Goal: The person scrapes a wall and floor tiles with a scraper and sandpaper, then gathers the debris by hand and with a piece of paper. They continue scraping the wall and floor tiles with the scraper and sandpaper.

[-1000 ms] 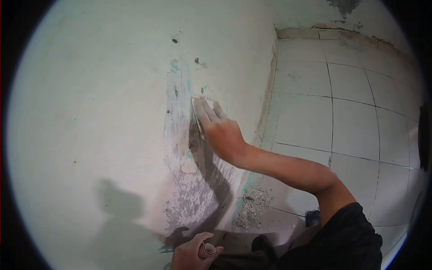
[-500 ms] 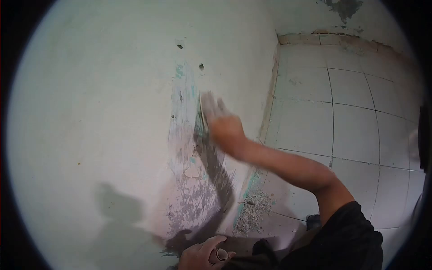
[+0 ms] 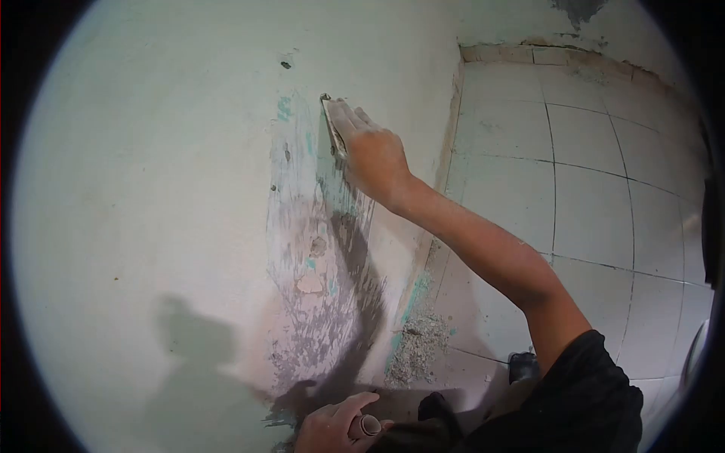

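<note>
My right hand (image 3: pixel 372 155) reaches up and presses a thin, stiff-looking piece of sandpaper (image 3: pixel 330 124) to the wall, fingers laid together over its back. Its edge lies just below a small hole in the plaster. Under it runs a long scraped patch (image 3: pixel 310 226) with white, grey and turquoise streaks, several holes and chips. Low in the view, my left hand (image 3: pixel 328 429) is curled around a rolled sheet of what looks like sandpaper (image 3: pixel 365 427), its open end facing up. The hand is beside the foot of the patch.
Grey debris and paint flakes (image 3: pixel 419 343) lie heaped on the floor along the wall's base. White floor tiles (image 3: pixel 589 204) stretch away to the right. A dark shoe (image 3: pixel 522 368) is near my sleeve (image 3: pixel 574 400). Shadows fall on the wall.
My right hand has moved up the wall with the sandpaper, toward the small hole. My left hand keeps its hold on the roll. The view has shifted slightly.
</note>
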A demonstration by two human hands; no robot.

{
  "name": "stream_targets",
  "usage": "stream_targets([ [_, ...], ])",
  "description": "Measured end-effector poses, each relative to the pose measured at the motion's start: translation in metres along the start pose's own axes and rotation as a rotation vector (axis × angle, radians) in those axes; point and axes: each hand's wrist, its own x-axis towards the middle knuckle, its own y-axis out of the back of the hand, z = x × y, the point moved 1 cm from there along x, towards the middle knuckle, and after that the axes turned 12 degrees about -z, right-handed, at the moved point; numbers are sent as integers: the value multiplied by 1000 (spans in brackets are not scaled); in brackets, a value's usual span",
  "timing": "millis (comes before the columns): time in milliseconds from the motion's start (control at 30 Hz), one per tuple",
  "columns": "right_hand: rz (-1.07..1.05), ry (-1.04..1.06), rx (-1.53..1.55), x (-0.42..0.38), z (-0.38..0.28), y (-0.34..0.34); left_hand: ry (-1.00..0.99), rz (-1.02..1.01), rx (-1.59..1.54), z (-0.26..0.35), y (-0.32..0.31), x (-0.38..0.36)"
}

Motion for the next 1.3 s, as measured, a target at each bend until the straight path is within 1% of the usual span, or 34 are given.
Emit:
stream_targets([
  [67, -6, -38, 88, -23, -5, -16, -3, -25, -8, 0, 0, 0],
  [100, 8, -14, 96, -37, -15, -21, 14, -7, -6, -1, -1, 1],
  [133, 15, -6, 95, -34, -13, -21, 32, 15, -4, -3, -1, 1],
  [200, -4, 41, -126, -26, -7, -19, 17, 11, -2, -6, -1, 1],
  [233, -11, 71, 40, -12, 3, -13, 7, -8, -4, -6, -2, -1],
  [267, -15, 73, 38, -10, 6, -10, 6, -8, -9, -8, -4, -1],
  [333, 76, 147, 344, -13, 9, -5, -94, 74, 110, -11, -9, 0],
  [367, 95, 89, 297, -20, 10, -20, -95, 70, 108, -12, -10, 1],
  [467, 41, 131, 234, -67, -12, -42, -95, 91, 135, -12, -6, 1],
  [533, 21, 122, 213, -57, -8, -32, 107, -81, 2, -9, -3, -1],
  [567, 23, 68, 172, -40, -2, -23, 106, -85, 0, -10, -2, -1],
  [600, 23, 14, 129, -22, 5, -10, 120, -131, -28, -11, -2, -1],
  [633, -97, -60, 179, -4, 6, 8, 133, -176, -57, -11, -4, 0],
  [667, -100, -66, 178, -7, 7, 5, 132, -182, -58, -9, -5, 1],
  [733, 23, 42, 265, -17, 7, -11, 58, -74, 23, -6, -4, 5],
  [767, 1, 44, 250, -26, 4, -22, 57, -70, 27, -5, -5, 4],
  [833, 35, 46, 258, -27, -2, -27, 92, -26, 27, -7, -4, 4],
  [967, 74, 15, 246, 9, 2, -12, 62, -39, -61, -5, 2, 1],
  [1067, 109, 31, 297, -6, -2, -16, 49, -75, -30, -9, -1, 2],
  [1133, 78, 37, 237, -26, -9, -30, 66, -21, 1, -10, 0, 5],
  [1167, 58, 48, 260, -27, -8, -32, 60, -12, 0, -11, 0, 5],
  [1233, 66, 35, 270, -1, -2, -15, 8, 2, 62, -12, 1, 1],
  [1300, 82, 35, 295, 8, 6, -10, -20, 3, 35, -10, 2, 0],
])
